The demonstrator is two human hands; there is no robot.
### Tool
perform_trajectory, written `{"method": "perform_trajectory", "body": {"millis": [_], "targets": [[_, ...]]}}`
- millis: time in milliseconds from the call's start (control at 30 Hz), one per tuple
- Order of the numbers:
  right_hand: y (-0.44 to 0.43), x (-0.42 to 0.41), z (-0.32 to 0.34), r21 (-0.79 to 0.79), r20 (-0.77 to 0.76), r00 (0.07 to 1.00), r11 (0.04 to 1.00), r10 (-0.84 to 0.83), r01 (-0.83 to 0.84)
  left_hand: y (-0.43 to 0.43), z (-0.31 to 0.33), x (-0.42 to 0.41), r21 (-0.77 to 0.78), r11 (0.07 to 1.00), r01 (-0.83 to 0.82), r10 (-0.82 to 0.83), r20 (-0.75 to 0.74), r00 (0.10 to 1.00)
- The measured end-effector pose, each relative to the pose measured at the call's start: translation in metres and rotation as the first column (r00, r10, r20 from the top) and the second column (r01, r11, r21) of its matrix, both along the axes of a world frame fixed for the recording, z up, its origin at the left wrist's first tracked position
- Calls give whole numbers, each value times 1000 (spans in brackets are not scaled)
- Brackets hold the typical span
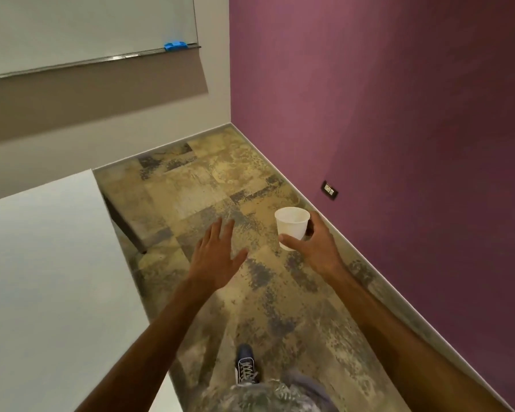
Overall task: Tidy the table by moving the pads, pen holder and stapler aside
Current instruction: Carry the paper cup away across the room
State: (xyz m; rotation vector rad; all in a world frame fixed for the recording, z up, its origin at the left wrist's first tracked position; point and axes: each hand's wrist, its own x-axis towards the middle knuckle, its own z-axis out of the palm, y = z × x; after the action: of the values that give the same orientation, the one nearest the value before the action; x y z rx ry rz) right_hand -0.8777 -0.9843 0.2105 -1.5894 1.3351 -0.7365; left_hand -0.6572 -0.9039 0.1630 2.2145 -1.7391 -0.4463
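1. Nearest to us, at the bottom edge, we see a patterned trouser leg [268, 395] and one laced blue shoe [245, 364] planted on the mottled floor [208, 185]. We are standing beside the table, not leaning over it.

2. Our two bare forearms reach forward over the floor. The left hand [217, 257] is empty, palm down, its fingers straight and loosely spread, touching nothing.

3. The right hand [315, 245] holds a white paper cup [292, 227] upright, thumb across the front wall and fingers curled round the back. The cup's mouth is open, and we see nothing in it.

4. To our left, the white table [48, 263] shows only a bare stretch of top. No pads, pen holder or stapler appear anywhere in view, so we cannot tell where they lie or whether they are already moved.

5. We judge this an in-between step: we are carrying the cup along the gap between the table and the purple wall [399, 114], not handling any task item.

6. The next move calls for putting the cup somewhere, then turning back toward the table to find what remains.

7. Farthest off, a whiteboard [86, 28] hangs on the pale wall, with a blue eraser [176, 45] on its ledge; a wall socket [329, 190] sits low on the purple wall.
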Motion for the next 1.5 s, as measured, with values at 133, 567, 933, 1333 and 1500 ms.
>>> {"method": "perform_trajectory", "body": {"millis": [133, 567, 933, 1333, 1500], "targets": [[-54, 19, 1, 5, -5, 1000, 1000, 26, -26, -39, 6, 13, -30, 999, -26, 27, 12, 1000], [-277, 96, -8, -82, 54, 969, 968, 241, -236, -208, 17, 74, -45, 971, -237, 239, 44, 970], [-440, 169, 9, -89, 57, 885, 885, 463, -457, -329, 45, 119, -99, 913, -395, 399, 31, 916], [-535, 322, 1, -86, 80, 797, 801, 599, -593, -407, 41, 229, -40, 842, -538, 539, 50, 841], [-573, 410, 2, -63, 101, 758, 764, 645, -642, -435, 41, 307, -11, 815, -580, 580, 39, 814]]}}
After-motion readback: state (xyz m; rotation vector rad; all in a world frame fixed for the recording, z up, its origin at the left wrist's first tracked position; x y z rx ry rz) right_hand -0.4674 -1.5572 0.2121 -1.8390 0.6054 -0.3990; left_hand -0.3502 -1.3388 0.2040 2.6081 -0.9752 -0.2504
